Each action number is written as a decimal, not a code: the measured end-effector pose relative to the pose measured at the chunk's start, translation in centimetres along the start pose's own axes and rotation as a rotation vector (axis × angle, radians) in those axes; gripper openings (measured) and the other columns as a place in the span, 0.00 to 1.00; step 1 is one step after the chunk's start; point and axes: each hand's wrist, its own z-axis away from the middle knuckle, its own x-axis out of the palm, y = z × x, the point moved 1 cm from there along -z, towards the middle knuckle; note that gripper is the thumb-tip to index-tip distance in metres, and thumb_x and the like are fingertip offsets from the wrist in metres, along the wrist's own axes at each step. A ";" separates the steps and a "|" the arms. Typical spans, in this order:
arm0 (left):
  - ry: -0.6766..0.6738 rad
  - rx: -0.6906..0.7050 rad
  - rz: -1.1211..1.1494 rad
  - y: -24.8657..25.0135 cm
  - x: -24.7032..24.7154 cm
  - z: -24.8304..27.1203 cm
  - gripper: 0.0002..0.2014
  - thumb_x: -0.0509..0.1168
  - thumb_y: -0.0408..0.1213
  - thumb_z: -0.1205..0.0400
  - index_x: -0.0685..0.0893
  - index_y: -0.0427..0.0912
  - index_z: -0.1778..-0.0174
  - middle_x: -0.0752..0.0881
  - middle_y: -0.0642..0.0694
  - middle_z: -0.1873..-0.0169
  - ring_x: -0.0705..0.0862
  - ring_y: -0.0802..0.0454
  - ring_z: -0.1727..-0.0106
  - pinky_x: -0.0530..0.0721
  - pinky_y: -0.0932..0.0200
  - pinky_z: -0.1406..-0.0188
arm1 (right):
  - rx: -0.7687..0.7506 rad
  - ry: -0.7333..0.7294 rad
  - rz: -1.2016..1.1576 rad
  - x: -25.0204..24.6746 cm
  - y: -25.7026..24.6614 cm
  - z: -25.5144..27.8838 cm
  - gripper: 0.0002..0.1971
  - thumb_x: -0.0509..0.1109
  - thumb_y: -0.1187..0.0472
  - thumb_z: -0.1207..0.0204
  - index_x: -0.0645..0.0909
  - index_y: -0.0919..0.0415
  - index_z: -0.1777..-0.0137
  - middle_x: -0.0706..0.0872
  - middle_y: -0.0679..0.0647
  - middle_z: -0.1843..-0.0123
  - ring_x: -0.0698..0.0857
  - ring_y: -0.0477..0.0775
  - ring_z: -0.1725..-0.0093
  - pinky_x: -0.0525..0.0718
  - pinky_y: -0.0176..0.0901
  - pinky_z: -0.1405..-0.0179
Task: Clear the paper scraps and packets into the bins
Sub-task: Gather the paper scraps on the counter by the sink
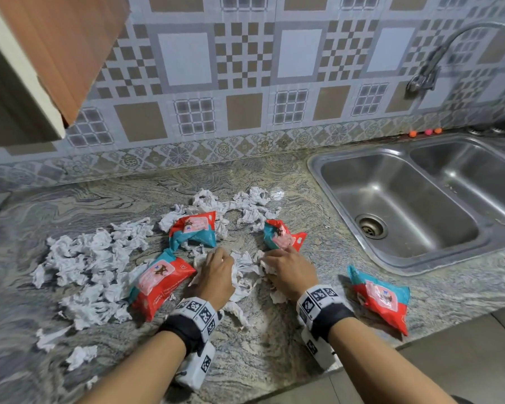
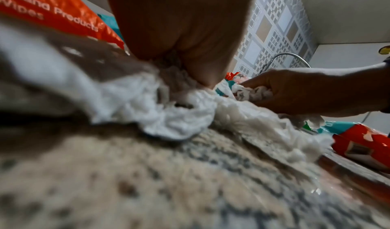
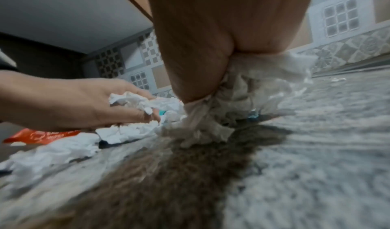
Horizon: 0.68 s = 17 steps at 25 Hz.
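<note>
Crumpled white paper scraps (image 1: pixel 82 266) lie scattered over the marbled counter (image 1: pixel 260 354). Several red and teal wipes packets lie among them: one at the back middle (image 1: pixel 194 228), one to its right (image 1: pixel 283 236), one beside my left hand (image 1: pixel 158 282), one near the counter's front edge on the right (image 1: pixel 382 298). My left hand (image 1: pixel 217 275) grips a wad of scraps (image 3: pixel 135 102) on the counter. My right hand (image 1: pixel 287 271) grips another wad (image 2: pixel 253 94) just beside it. Both hands are close together at the middle of the counter.
A double steel sink (image 1: pixel 405 205) is set into the counter at the right, with a tap (image 1: pixel 438 59) on the tiled wall above it. A wooden cabinet (image 1: pixel 59 48) hangs at the upper left. No bin is in view.
</note>
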 end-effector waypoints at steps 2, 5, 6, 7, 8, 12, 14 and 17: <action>0.016 0.066 0.056 -0.1 0.1 -0.2 0.24 0.68 0.17 0.31 0.81 0.38 0.41 0.77 0.47 0.36 0.73 0.48 0.32 0.71 0.60 0.31 | 0.000 -0.009 0.015 0.0 0.1 0.2 0.14 0.69 0.52 0.22 0.81 0.48 0.38 0.84 0.48 0.39 0.78 0.56 0.37 0.87 0.54 0.48; -0.013 0.069 0.143 0.6 -0.3 -0.5 0.29 0.65 0.13 0.30 0.79 0.41 0.35 0.82 0.44 0.41 0.80 0.47 0.40 0.79 0.61 0.39 | 0.032 -0.020 -0.037 -0.6 0.3 0.5 0.09 0.66 0.56 0.22 0.81 0.55 0.44 0.86 0.55 0.47 0.84 0.59 0.46 0.85 0.51 0.51; -0.008 0.035 0.148 0.8 -0.4 -0.5 0.30 0.64 0.13 0.30 0.76 0.43 0.35 0.82 0.44 0.45 0.81 0.46 0.46 0.82 0.60 0.51 | 0.085 -0.015 -0.133 -0.9 0.7 0.4 0.10 0.65 0.57 0.21 0.80 0.55 0.42 0.87 0.57 0.48 0.85 0.58 0.51 0.85 0.49 0.53; 0.009 0.003 0.154 1.0 -0.6 -0.5 0.30 0.64 0.13 0.30 0.74 0.45 0.37 0.81 0.45 0.49 0.81 0.47 0.53 0.80 0.63 0.62 | 0.136 0.002 -0.257 -1.3 1.2 0.4 0.12 0.65 0.56 0.20 0.79 0.54 0.39 0.88 0.58 0.50 0.85 0.55 0.55 0.84 0.46 0.55; 0.028 -0.010 0.171 1.1 -0.8 -0.6 0.30 0.65 0.13 0.30 0.72 0.47 0.38 0.78 0.47 0.51 0.79 0.49 0.56 0.76 0.66 0.67 | 0.168 0.013 -0.365 -1.7 1.7 0.1 0.14 0.67 0.56 0.20 0.78 0.52 0.35 0.89 0.57 0.50 0.85 0.52 0.59 0.83 0.44 0.55; -0.088 0.019 -0.051 1.0 -0.1 0.0 0.22 0.65 0.26 0.27 0.72 0.51 0.41 0.71 0.49 0.40 0.71 0.46 0.36 0.71 0.50 0.39 | 0.043 0.132 -0.363 -1.6 1.5 -0.5 0.13 0.68 0.55 0.21 0.82 0.45 0.37 0.88 0.50 0.46 0.86 0.52 0.53 0.84 0.48 0.49; -0.178 -0.006 -0.170 1.1 0.3 0.8 0.16 0.59 0.45 0.20 0.68 0.49 0.38 0.62 0.46 0.30 0.61 0.40 0.25 0.60 0.40 0.29 | 0.028 0.145 -0.261 -0.2 0.8 -0.4 0.14 0.67 0.57 0.22 0.83 0.47 0.38 0.86 0.50 0.42 0.84 0.56 0.48 0.83 0.49 0.51; -0.374 0.032 -0.189 0.7 0.3 2.5 0.39 0.41 0.70 0.21 0.54 0.47 0.21 0.34 0.48 0.18 0.30 0.43 0.18 0.29 0.31 0.24 | 0.025 0.115 -0.072 1.5 0.4 0.0 0.11 0.64 0.53 0.19 0.81 0.52 0.40 0.82 0.53 0.38 0.80 0.61 0.42 0.82 0.54 0.47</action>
